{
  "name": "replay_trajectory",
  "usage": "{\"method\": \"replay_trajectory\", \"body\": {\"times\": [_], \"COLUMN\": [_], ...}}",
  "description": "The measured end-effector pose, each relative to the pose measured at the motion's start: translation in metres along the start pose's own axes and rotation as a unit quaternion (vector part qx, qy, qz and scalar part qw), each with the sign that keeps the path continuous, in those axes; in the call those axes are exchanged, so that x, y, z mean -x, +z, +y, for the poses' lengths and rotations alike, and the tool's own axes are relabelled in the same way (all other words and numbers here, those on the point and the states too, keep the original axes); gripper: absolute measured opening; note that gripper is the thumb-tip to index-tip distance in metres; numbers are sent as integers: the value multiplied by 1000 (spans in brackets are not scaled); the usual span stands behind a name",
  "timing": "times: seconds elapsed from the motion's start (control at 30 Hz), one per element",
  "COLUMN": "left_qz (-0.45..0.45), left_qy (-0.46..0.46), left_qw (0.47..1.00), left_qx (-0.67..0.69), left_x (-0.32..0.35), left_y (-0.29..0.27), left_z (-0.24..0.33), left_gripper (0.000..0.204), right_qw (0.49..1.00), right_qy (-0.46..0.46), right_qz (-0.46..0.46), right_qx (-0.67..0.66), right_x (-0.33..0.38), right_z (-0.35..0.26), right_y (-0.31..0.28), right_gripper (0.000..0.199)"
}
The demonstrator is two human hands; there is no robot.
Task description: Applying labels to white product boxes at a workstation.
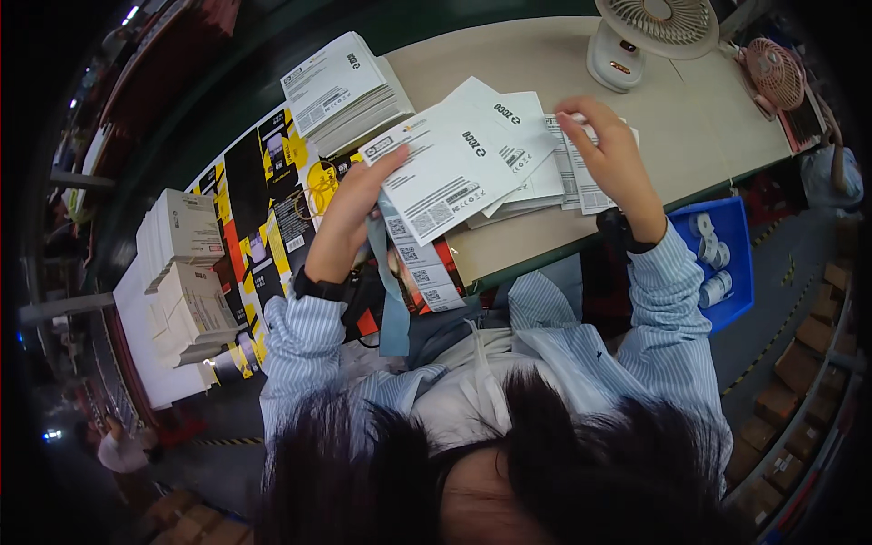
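My left hand (356, 211) is closed on the left edge of a white printed card (436, 177), its thumb on top. Under that card, more white cards (516, 127) lie fanned out to the right. My right hand (610, 156) hovers over further white cards (589, 186) at the right of the fan. Its fingers are bent and apart, with nothing seen between them. A strip of square-coded labels (420, 272) hangs below my left hand, beside a blue-grey strip (392, 313).
One stack of white cards (363, 104) stands at the back left, two more stacks (186, 313) farther left. Yellow-black printed sheeting (282, 150) covers the table's left part. A white fan (618, 59) and a pink fan (772, 73) stand back right. A blue bin (740, 263) holds white rolls.
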State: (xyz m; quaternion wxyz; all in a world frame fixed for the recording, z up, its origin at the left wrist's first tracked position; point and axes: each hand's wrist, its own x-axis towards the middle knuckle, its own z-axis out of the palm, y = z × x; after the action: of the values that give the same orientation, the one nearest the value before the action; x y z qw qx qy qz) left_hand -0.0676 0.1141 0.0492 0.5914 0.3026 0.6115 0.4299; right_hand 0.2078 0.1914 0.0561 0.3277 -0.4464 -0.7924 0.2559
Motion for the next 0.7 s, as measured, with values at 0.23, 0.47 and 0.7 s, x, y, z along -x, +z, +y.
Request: {"method": "replay_trajectory", "body": {"times": [0.23, 0.47, 0.7], "left_qz": [12, -41, 57], "left_qy": [-22, 115, 84], "left_qw": [999, 989, 978], "left_qx": [34, -79, -184], "left_x": [1, -12, -11], "left_y": [27, 41, 37], "left_z": [-17, -15, -10], "left_gripper": [41, 61, 69], "right_qw": [991, 993, 990], "right_qy": [-84, -76, -126], "right_qz": [-97, -84, -20], "right_qx": [-25, -8, 58], "right_x": [5, 48, 68], "right_z": [-14, -22, -35], "right_y": [19, 8, 7], "right_gripper": [47, 54, 61]}}
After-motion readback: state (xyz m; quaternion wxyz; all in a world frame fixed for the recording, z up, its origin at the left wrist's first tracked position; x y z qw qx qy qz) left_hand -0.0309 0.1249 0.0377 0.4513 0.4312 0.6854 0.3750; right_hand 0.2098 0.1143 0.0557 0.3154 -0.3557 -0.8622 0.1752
